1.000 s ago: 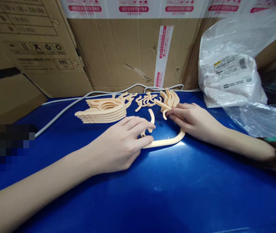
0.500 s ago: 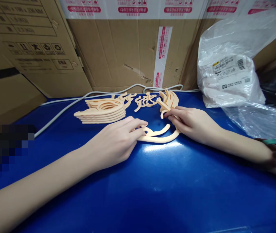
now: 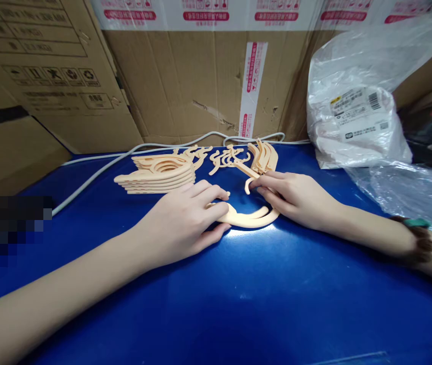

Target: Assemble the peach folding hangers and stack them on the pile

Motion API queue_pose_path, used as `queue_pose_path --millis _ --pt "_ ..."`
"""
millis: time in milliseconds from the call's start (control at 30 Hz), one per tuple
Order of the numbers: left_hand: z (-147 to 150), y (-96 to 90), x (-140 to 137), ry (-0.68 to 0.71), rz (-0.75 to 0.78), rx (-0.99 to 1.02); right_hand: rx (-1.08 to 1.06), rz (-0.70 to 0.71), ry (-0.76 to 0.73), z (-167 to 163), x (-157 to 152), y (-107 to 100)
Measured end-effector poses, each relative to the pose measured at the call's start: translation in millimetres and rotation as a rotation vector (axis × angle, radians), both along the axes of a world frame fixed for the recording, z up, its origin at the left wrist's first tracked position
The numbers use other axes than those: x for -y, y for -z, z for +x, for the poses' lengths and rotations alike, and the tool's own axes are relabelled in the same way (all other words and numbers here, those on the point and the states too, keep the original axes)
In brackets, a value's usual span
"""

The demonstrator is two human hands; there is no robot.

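Note:
My left hand [image 3: 189,218] closes its fingers and thumb around one end of a curved cream plastic hanger piece [image 3: 251,220]. That piece lies low over the blue table, and a second curved arm shows along its inner side. My right hand [image 3: 295,195] pinches a slimmer cream hanger piece with a hooked end [image 3: 248,185], near the far end of the curved piece. My right fingertips hide part of it. Beyond my left hand is a neat stack of cream hanger parts [image 3: 155,181]. Behind my right hand stands a bunch of curved strips [image 3: 264,156].
Small cream hooks [image 3: 223,158] lie in a loose pile at the back of the blue table [image 3: 238,304]. A white cable [image 3: 97,177] runs behind them, before cardboard boxes [image 3: 193,81]. At right are a white plastic bag [image 3: 360,116] and clear film [image 3: 409,195].
My right hand has shifted slightly left with the hooked piece. The curved piece has turned a little, its two arms now closer together, and my left thumb has come into view below it.

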State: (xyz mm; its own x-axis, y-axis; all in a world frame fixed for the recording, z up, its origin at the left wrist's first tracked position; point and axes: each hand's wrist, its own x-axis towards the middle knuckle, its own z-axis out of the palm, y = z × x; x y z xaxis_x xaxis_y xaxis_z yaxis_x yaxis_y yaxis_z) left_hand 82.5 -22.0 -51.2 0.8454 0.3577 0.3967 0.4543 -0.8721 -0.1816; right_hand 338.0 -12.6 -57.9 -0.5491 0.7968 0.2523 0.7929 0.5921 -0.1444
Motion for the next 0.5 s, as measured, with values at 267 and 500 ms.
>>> queue_pose_path --millis 267,500 --pt "-2.0 3.9 1.1 -0.005 0.061 0.039 -0.024 -0.013 -0.046 -0.1 0.1 -0.7" --pt "-1.7 3.9 2.3 0.045 0.060 0.082 -0.039 -0.014 -0.093 0.8 0.0 -0.9"
